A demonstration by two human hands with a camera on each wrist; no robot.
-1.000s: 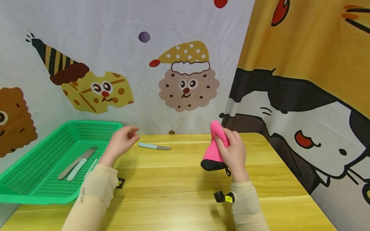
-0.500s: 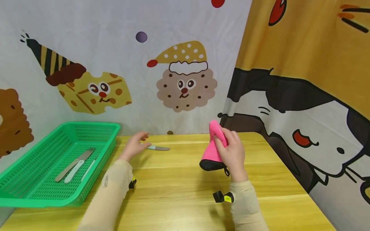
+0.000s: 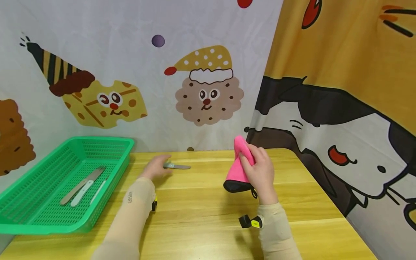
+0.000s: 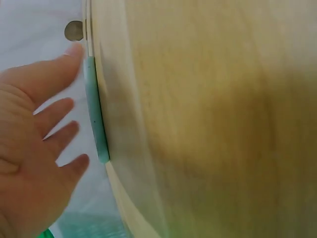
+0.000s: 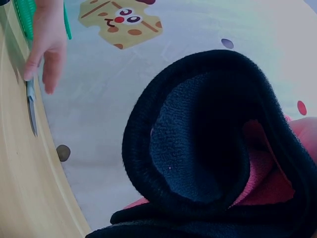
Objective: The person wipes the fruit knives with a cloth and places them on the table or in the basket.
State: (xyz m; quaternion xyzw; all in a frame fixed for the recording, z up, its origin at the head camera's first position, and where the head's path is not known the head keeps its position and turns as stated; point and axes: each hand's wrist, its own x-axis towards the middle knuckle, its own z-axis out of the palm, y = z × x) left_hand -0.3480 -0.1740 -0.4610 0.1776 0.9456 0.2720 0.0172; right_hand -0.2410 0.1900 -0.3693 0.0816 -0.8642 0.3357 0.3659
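On the table near the back edge lies a small knife (image 3: 177,166) with a pale green handle. My left hand (image 3: 157,167) is over its handle end. In the left wrist view the thumb and fingers of that hand (image 4: 34,144) are spread beside the handle (image 4: 96,111), and I see no grip on it. My right hand (image 3: 261,172) holds a bunched pink cloth (image 3: 239,169) with black edging and a small black loop above the table. The right wrist view shows the cloth's dark fuzzy inner side (image 5: 183,144), curled round into a tube.
A green plastic basket (image 3: 112,193) stands at the left of the table (image 3: 195,213). In it lie a serrated metal-bladed knife (image 3: 76,191), a white-handled knife (image 3: 82,193) and a thin white piece (image 3: 98,192). A printed curtain (image 3: 149,133) hangs behind the table.
My left hand has moved right, from beside the basket to the knife's handle, and lowered. My right hand keeps the cloth in nearly the same place. The view has shifted slightly.
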